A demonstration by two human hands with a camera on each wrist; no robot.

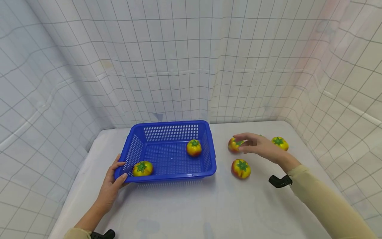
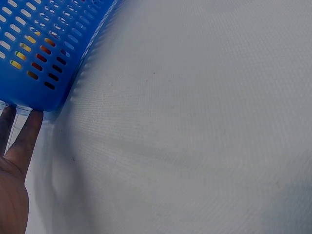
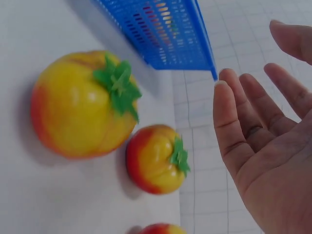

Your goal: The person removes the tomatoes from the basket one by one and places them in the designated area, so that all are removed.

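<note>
A blue plastic basket [image 1: 171, 178] with slotted walls stands on the white table. At its near left corner my left hand [image 1: 108, 192] grips the rim, thumb in front and fingers along the side. Two yellow-red artificial persimmons with green leafy tops are inside: one persimmon [image 1: 143, 168] near that corner, another persimmon [image 1: 194, 148] toward the right. My right hand [image 1: 262, 147] hovers right of the basket, fingers bent loosely with nothing in them. Close to its fingertips is a persimmon [image 1: 234, 146], partly covered in the head view. A nearer persimmon [image 1: 241, 169] lies below the hand.
Another persimmon [image 1: 280, 143] sits on the table beyond my right wrist. A bit of green [image 1: 261, 135] peeks out behind the right hand. Grid-patterned white cloth [image 1: 179, 66] hangs around the back and sides of the table [image 1: 179, 212].
</note>
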